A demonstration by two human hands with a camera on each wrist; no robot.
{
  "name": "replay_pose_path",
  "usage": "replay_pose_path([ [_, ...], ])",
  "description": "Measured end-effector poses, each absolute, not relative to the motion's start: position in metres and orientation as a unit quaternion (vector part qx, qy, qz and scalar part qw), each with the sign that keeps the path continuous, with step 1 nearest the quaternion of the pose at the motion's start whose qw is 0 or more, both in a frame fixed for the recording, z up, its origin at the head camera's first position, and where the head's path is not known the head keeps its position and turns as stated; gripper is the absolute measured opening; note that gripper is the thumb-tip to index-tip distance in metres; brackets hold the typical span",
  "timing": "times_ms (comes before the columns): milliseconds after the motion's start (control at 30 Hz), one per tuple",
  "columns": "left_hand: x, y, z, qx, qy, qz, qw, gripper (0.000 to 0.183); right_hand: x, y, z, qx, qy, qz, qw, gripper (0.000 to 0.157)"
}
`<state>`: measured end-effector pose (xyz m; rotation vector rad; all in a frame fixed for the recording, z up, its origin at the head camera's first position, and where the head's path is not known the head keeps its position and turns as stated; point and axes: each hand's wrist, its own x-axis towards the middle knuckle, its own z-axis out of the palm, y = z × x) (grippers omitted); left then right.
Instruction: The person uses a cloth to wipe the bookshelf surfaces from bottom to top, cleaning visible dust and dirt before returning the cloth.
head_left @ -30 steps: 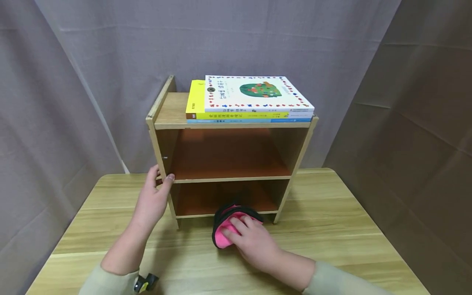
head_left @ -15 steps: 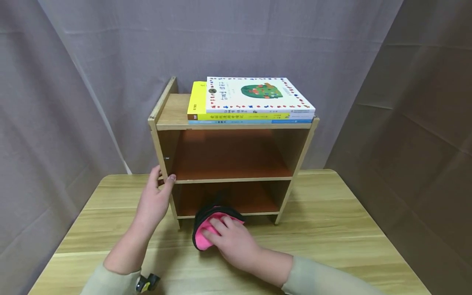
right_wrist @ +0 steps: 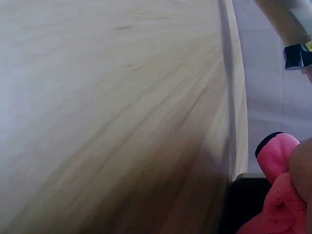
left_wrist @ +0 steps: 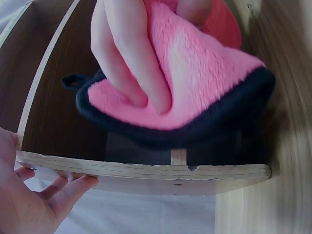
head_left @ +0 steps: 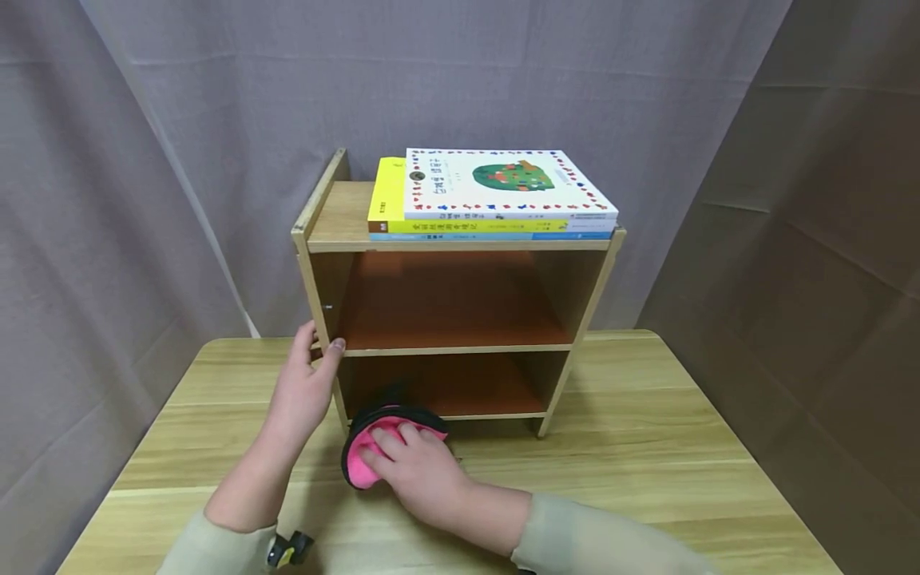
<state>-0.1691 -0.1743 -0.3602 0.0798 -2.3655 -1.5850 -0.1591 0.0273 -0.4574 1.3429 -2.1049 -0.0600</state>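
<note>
Clasping shelf edge with left hand, gripping pink cloth in curled right hand: likely light, soft, unbreakable, best held bunched mid-fold

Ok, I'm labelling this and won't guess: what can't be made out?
Head view: whether the pink, black-edged plush cloth touches the beige wooden bookshelf; its bulk hides that.
Right wrist view: most of the right hand, cut off by the right edge.
Head view: fine print on the white rectangular book, too small.
</note>
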Motion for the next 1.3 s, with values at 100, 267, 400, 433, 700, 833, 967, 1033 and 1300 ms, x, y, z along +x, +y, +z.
replay_pose_path([
  [100,-0.17,-0.174,-0.361,0.029,-0.821,-0.55,0.147,0.05,-0.158,0.021,-0.458,0.508,-0.802,-0.031,0.311,0.039],
  [267,-0.17,-0.175,-0.361,0.03,-0.821,-0.551,0.149,0.05,-0.157,0.013,-0.461,0.503,-0.811,-0.044,0.294,0.039],
  [400,-0.171,-0.175,-0.361,0.029,-0.821,-0.551,0.147,0.051,-0.156,0.008,-0.464,0.494,-0.818,-0.058,0.289,0.04],
  [433,-0.171,-0.175,-0.361,0.029,-0.821,-0.551,0.147,0.052,-0.156,0.006,-0.464,0.492,-0.819,-0.062,0.289,0.04],
  [700,-0.171,-0.176,-0.362,0.029,-0.822,-0.55,0.146,0.052,-0.154,-0.004,-0.467,0.48,-0.831,-0.106,0.261,0.04],
  [833,-0.17,-0.175,-0.362,0.028,-0.822,-0.549,0.148,0.052,-0.152,-0.007,-0.468,0.474,-0.837,-0.121,0.245,0.042],
  [967,-0.169,-0.175,-0.362,0.03,-0.823,-0.549,0.144,0.054,-0.151,-0.01,-0.47,0.47,-0.838,-0.129,0.243,0.044],
  [1033,-0.169,-0.175,-0.361,0.03,-0.822,-0.55,0.143,0.054,-0.151,-0.011,-0.472,0.469,-0.838,-0.137,0.241,0.043],
  [1300,-0.169,-0.176,-0.362,0.024,-0.821,-0.552,0.144,0.053,-0.15,-0.016,-0.474,0.466,-0.848,-0.159,0.196,0.042],
])
